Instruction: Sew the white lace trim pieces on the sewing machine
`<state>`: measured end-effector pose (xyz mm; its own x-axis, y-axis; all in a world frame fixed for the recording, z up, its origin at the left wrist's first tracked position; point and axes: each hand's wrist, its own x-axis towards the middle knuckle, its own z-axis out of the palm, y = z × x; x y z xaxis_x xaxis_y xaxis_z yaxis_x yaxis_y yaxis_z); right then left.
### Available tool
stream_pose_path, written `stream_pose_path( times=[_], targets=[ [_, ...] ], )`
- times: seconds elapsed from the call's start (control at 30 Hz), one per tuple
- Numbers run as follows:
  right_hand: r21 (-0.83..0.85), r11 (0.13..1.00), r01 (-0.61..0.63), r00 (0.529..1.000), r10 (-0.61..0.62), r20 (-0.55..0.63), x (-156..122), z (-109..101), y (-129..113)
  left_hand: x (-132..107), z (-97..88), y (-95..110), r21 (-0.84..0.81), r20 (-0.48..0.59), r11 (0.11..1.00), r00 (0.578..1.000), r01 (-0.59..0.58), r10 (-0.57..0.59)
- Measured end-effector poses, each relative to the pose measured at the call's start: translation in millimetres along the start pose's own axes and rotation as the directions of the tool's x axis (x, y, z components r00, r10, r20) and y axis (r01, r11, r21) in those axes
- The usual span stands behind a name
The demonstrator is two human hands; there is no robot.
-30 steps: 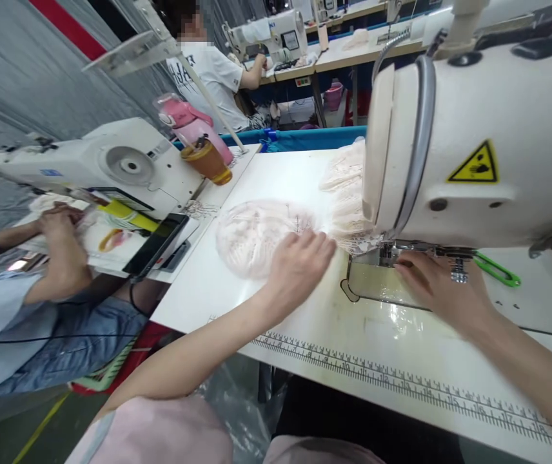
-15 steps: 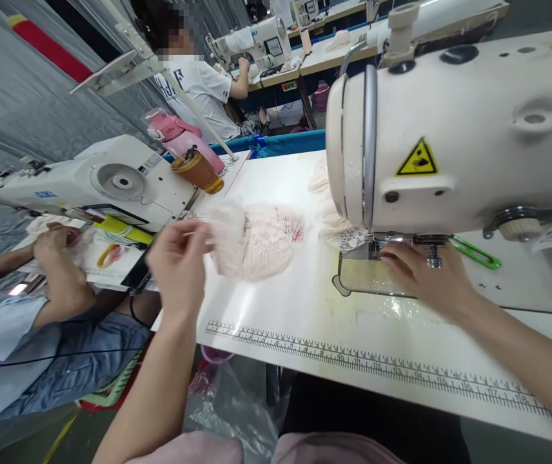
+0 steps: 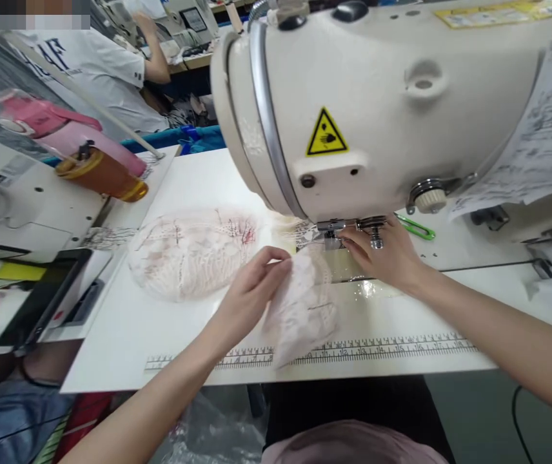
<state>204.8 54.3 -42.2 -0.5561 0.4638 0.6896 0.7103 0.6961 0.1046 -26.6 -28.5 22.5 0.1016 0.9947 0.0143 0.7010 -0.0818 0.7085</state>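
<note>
One ruler (image 3: pixel 392 348) with "13", left fingers (image 3: pixel 267 255) tight on fabric (image 3: pixel 305 303), right fingers (image 3: pixel 359 244), grip unclear

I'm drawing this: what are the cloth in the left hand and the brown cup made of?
The cloth looks like thin, matte fabric, hanging in soft folds. The brown cup seems smooth plastic or glass, as its sides look see-through; I can't tell which.

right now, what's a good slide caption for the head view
Left hand holds pale cloth at a sewing machine, right hand beside the presser foot, more cloth at left.
</note>
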Motion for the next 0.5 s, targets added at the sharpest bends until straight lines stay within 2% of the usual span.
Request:
stream_pose_path(
  times=[0.03,0.07,0.1,0.13,0.2,0.23,0.27,0.3,0.33,0.5],
  targets=[
    [-0.001,1.0,-0.001,1.0,0.001,-0.01,0,0,0,7,9.4,-3,0.107,0.016,0.991,0.997,-0.076,0.075],
    [0.003,1.0,-0.001,1.0,0.001,-0.019,0,0,1,13,16.8,-6,0.229,-0.032,0.96,0.985,-0.159,0.17],
    [0.011,1.0,-0.004,1.0,0.004,-0.029,0,-1,0,17,22.3,-8,0.344,-0.051,0.903,0.955,-0.257,0.292],
    [0.024,1.0,-0.002,1.0,0.002,-0.03,0,-2,0,19,26.4,-9,0.445,-0.046,0.817,0.901,-0.367,0.43],
    [0.061,0.998,0.022,1.0,-0.021,-0.01,1,-4,-2,20,32.3,-9,0.538,0.077,0.613,0.758,-0.578,0.647],
    [0.079,0.996,0.039,0.999,-0.04,0.003,2,-5,-3,20,34.7,-8,0.542,0.147,0.532,0.697,-0.651,0.702],
    [0.095,0.994,0.057,0.998,-0.058,0.016,2,-6,-3,21,37.0,-6,0.546,0.197,0.474,0.656,-0.69,0.728],
    [0.105,0.992,0.071,0.997,-0.075,0.032,2,-6,-3,22,39.0,-6,0.562,0.223,0.441,0.642,-0.7,0.734],
    [0.107,0.991,0.078,0.996,-0.083,0.045,2,-6,-3,23,40.8,-5,0.585,0.231,0.428,0.647,-0.689,0.727],
    [0.121,0.992,0.042,0.989,-0.059,0.136,-2,0,-3,31,43.0,-14,0.646,0.234,0.43,0.7,-0.63,0.674]
  ],
)
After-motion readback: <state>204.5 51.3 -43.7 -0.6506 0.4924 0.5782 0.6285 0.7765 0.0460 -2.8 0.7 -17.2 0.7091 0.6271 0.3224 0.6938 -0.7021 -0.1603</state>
